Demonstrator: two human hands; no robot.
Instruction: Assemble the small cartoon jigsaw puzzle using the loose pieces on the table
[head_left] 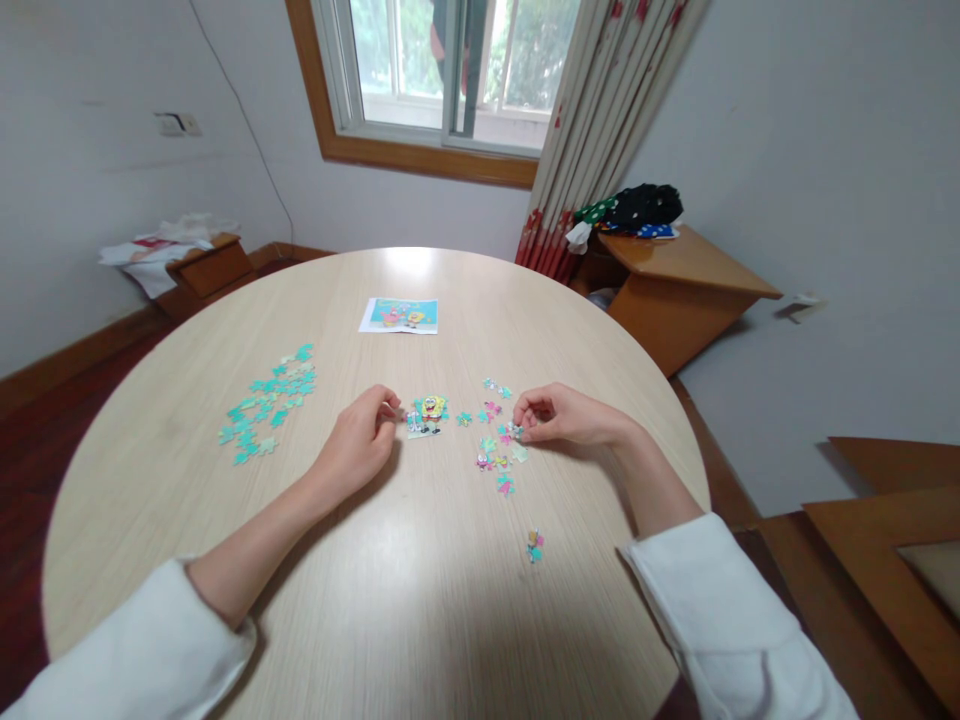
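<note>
My left hand (365, 430) is closed just left of a small joined section of jigsaw puzzle (427, 415) that shows a yellow cartoon character. Its fingertips meet near the section's left edge, and what they pinch is too small to make out. On the other side, my right hand (559, 415) pinches a puzzle piece (515, 431) at the right edge of a loose group. Pink, teal and yellow puzzle pieces (493, 462) lie between the hands. One teal and yellow piece (464, 419) sits alone, nearer the joined section.
Many teal puzzle pieces (266, 405) are spread on the left of the round table (360, 620). Farther back lies a reference picture (405, 315). A few joined pieces (534, 545) lie near the front right. A wooden cabinet (667, 270) stands behind the right edge.
</note>
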